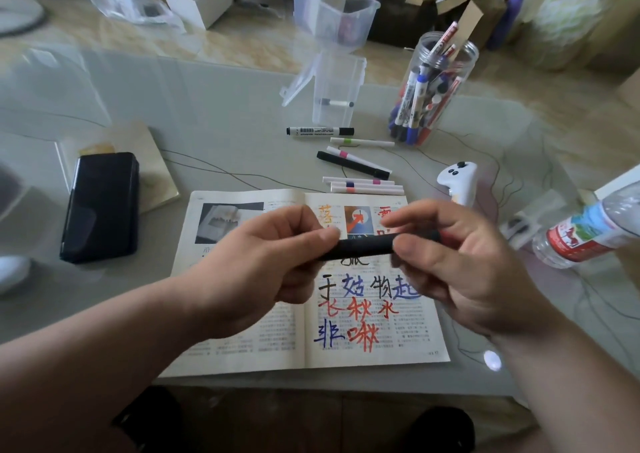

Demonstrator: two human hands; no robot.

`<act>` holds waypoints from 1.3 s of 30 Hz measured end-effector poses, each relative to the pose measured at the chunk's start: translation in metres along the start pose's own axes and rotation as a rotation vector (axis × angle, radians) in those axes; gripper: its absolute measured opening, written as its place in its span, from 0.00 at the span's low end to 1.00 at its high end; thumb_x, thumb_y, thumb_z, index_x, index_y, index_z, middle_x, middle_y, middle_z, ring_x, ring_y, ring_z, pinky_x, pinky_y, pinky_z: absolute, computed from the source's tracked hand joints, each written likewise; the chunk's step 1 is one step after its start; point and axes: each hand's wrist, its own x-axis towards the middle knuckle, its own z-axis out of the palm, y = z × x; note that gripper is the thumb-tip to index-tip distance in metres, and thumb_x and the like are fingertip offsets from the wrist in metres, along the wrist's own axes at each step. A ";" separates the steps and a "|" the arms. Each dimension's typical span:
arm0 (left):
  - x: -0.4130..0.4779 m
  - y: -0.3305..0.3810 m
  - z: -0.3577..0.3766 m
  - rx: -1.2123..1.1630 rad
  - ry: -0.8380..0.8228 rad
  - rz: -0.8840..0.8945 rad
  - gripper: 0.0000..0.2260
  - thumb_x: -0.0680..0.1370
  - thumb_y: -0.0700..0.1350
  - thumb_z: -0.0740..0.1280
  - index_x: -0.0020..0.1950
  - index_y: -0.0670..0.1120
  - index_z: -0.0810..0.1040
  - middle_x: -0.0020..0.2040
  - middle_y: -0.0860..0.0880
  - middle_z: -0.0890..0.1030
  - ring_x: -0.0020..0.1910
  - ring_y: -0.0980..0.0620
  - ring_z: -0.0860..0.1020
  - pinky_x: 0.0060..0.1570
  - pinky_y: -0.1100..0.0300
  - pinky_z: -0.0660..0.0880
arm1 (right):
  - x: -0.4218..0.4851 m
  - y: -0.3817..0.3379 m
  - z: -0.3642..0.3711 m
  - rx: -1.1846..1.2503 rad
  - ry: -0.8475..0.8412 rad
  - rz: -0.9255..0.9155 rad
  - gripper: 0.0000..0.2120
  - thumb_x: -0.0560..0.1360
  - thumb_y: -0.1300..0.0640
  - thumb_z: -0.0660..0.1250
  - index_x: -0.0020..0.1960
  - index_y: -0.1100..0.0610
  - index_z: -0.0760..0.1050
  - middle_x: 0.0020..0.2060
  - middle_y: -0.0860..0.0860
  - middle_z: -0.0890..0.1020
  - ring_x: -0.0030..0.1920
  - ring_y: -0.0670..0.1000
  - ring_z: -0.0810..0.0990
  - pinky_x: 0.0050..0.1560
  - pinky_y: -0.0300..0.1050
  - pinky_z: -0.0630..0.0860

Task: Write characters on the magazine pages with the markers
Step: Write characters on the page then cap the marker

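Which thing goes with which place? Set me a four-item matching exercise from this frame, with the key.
Things:
1. black marker
2. clear jar
3. water bottle
4. black case

Places:
A. far right edge of the view
B. left of the magazine
C. held by the left hand and the right hand
D. upright, beyond the magazine's right page

Pairs: 1-C, 2-D, 3-A, 4-B

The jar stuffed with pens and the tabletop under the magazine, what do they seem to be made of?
The jar looks like clear, glossy plastic: the markers show straight through its wall and its neck is threaded, though glass cannot be ruled out. The tabletop seems to be glass, smooth and shiny: pale reflections lie across it.
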 end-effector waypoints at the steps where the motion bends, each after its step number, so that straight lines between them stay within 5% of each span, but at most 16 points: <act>1: 0.001 0.002 0.000 -0.013 0.054 -0.037 0.14 0.78 0.44 0.69 0.34 0.45 0.70 0.27 0.49 0.64 0.26 0.53 0.57 0.25 0.61 0.55 | -0.001 -0.003 0.000 -0.140 0.001 -0.043 0.10 0.70 0.55 0.78 0.50 0.55 0.83 0.33 0.54 0.80 0.29 0.49 0.74 0.28 0.37 0.71; 4: 0.007 -0.001 -0.001 0.185 0.237 -0.087 0.19 0.83 0.50 0.62 0.33 0.45 0.68 0.27 0.49 0.62 0.24 0.52 0.56 0.25 0.61 0.53 | -0.005 -0.002 0.014 -0.507 -0.049 -0.162 0.06 0.74 0.59 0.75 0.49 0.51 0.81 0.36 0.51 0.82 0.34 0.47 0.80 0.36 0.38 0.75; 8: 0.014 -0.005 0.002 0.258 0.364 -0.046 0.21 0.85 0.51 0.58 0.32 0.46 0.69 0.24 0.50 0.63 0.22 0.52 0.58 0.26 0.61 0.56 | -0.008 0.005 0.030 -0.739 -0.047 -0.324 0.02 0.77 0.57 0.72 0.49 0.52 0.80 0.34 0.46 0.80 0.33 0.47 0.78 0.34 0.34 0.70; 11: 0.017 -0.002 0.002 0.344 0.419 0.081 0.22 0.85 0.51 0.58 0.30 0.50 0.70 0.25 0.51 0.65 0.21 0.53 0.61 0.26 0.57 0.60 | -0.008 0.006 0.038 -0.418 0.082 -0.105 0.02 0.74 0.54 0.72 0.46 0.51 0.81 0.32 0.49 0.80 0.29 0.45 0.76 0.32 0.35 0.72; 14: 0.013 -0.002 0.003 0.583 0.463 0.212 0.20 0.84 0.53 0.58 0.32 0.51 0.70 0.23 0.55 0.67 0.22 0.53 0.64 0.28 0.50 0.64 | -0.004 0.006 0.043 0.130 0.084 0.221 0.04 0.72 0.58 0.71 0.39 0.53 0.81 0.24 0.51 0.68 0.23 0.47 0.62 0.23 0.36 0.62; 16: 0.010 -0.002 0.005 0.640 0.474 0.260 0.18 0.82 0.57 0.58 0.34 0.51 0.70 0.24 0.55 0.68 0.24 0.54 0.66 0.28 0.49 0.66 | 0.000 0.001 0.040 0.288 0.071 0.334 0.07 0.73 0.61 0.70 0.37 0.54 0.80 0.23 0.50 0.64 0.24 0.46 0.57 0.22 0.34 0.59; 23: 0.029 0.013 0.011 0.604 0.382 0.099 0.19 0.82 0.57 0.59 0.35 0.49 0.70 0.25 0.55 0.68 0.27 0.52 0.66 0.32 0.51 0.66 | 0.009 -0.019 0.019 0.316 0.090 0.208 0.06 0.67 0.60 0.72 0.43 0.56 0.79 0.27 0.59 0.72 0.23 0.49 0.64 0.21 0.36 0.63; 27: 0.036 0.022 0.017 0.935 0.359 0.106 0.18 0.83 0.56 0.57 0.37 0.48 0.71 0.32 0.54 0.74 0.30 0.55 0.70 0.33 0.60 0.66 | 0.011 -0.025 0.012 0.027 0.194 0.039 0.03 0.72 0.59 0.70 0.44 0.58 0.80 0.32 0.64 0.79 0.24 0.55 0.71 0.24 0.44 0.72; 31: 0.034 0.028 0.017 1.064 0.427 0.245 0.11 0.82 0.53 0.60 0.42 0.52 0.74 0.43 0.55 0.74 0.42 0.58 0.73 0.39 0.69 0.66 | 0.016 -0.029 0.008 -0.300 0.388 -0.056 0.02 0.77 0.59 0.72 0.48 0.58 0.81 0.33 0.56 0.81 0.27 0.55 0.75 0.28 0.48 0.75; 39: 0.029 0.030 0.012 1.054 0.410 0.255 0.10 0.78 0.52 0.68 0.39 0.53 0.74 0.35 0.54 0.78 0.35 0.57 0.75 0.36 0.62 0.71 | 0.091 -0.095 -0.063 -0.611 0.847 -0.370 0.07 0.76 0.58 0.72 0.44 0.52 0.74 0.33 0.53 0.82 0.24 0.49 0.77 0.22 0.40 0.73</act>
